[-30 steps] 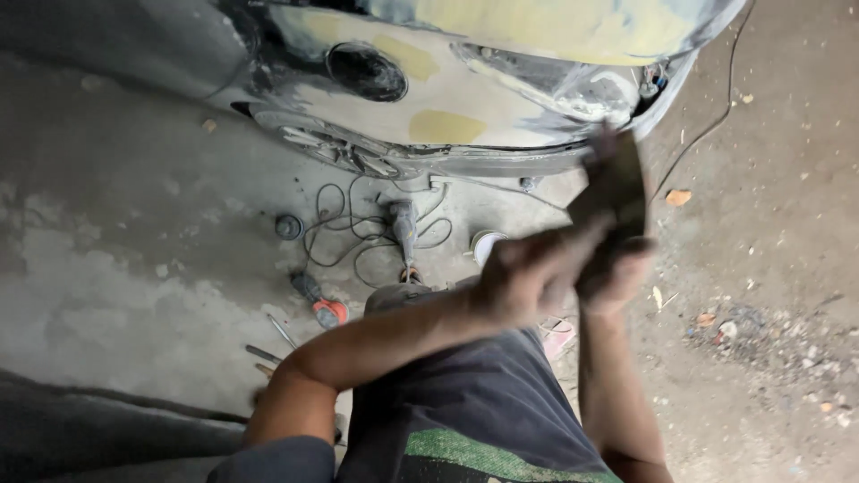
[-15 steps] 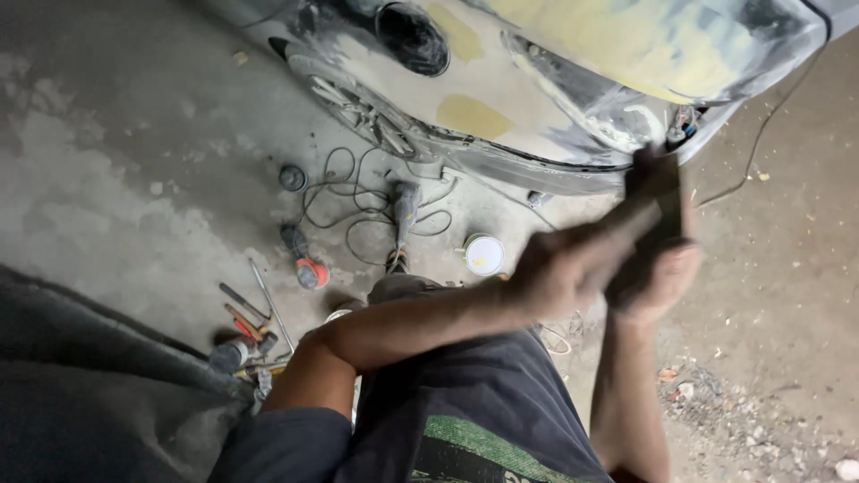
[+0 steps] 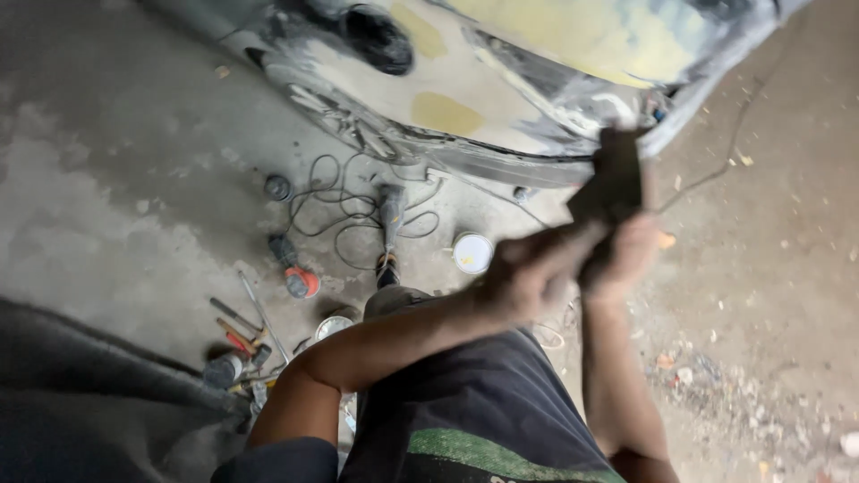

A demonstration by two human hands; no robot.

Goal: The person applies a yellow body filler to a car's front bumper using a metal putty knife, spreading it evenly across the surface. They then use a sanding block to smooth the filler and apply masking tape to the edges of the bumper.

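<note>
**Dark sheet held in both hands, car body panel ahead**

Near: person's dark shorts and both forearms fill the lower frame. Left hand (image 3: 523, 277) and right hand (image 3: 622, 255) meet in front of the body, both closed on a dark sheet (image 3: 613, 179), likely sandpaper; motion blur hides the finger detail. The sheet is raised in the air, just short of the car panel (image 3: 501, 80), not touching it.

Progress, as judged: the panel carries wide yellow filler patches and dull grey rubbed areas, so much surface work is done; patches remain uneven in colour, so smoothing looks unfinished.

Floor, middle distance: white tub (image 3: 472, 252), power tool (image 3: 390, 215) with looped cable (image 3: 344, 210), red-capped tool (image 3: 300, 279), hand tools (image 3: 242, 326). The cable and tub lie between the person and the panel.
</note>
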